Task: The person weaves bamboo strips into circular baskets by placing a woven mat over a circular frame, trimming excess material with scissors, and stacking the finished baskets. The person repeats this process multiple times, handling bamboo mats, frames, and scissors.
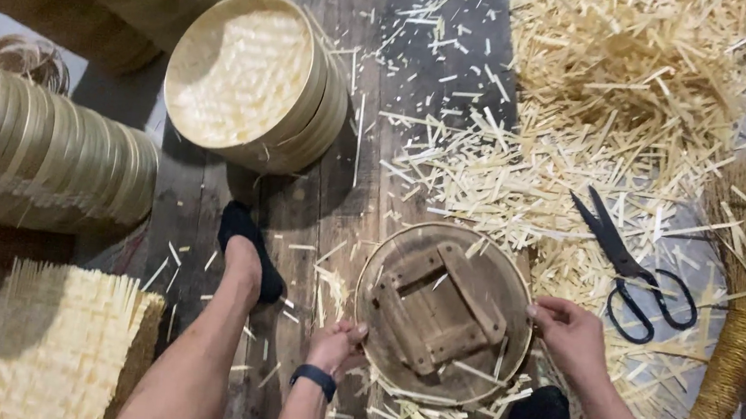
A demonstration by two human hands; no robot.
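We see a round bamboo steamer tray [257, 77] at eleven o'clock, tipped our way, its pale woven floor bare of any load. Our left hand [338, 343] is curled shut on the nine-o'clock rim of a round wooden form [444, 311]; our right hand [569, 333], fingers bent, grips its three-o'clock rim. The form lies flat on the plank floor [337, 197] between our feet, dark and worn, with crossed wooden battens whose longest piece runs from eleven to five o'clock. Black scissors [634, 272] lie at two o'clock on bamboo offcuts [608, 86].
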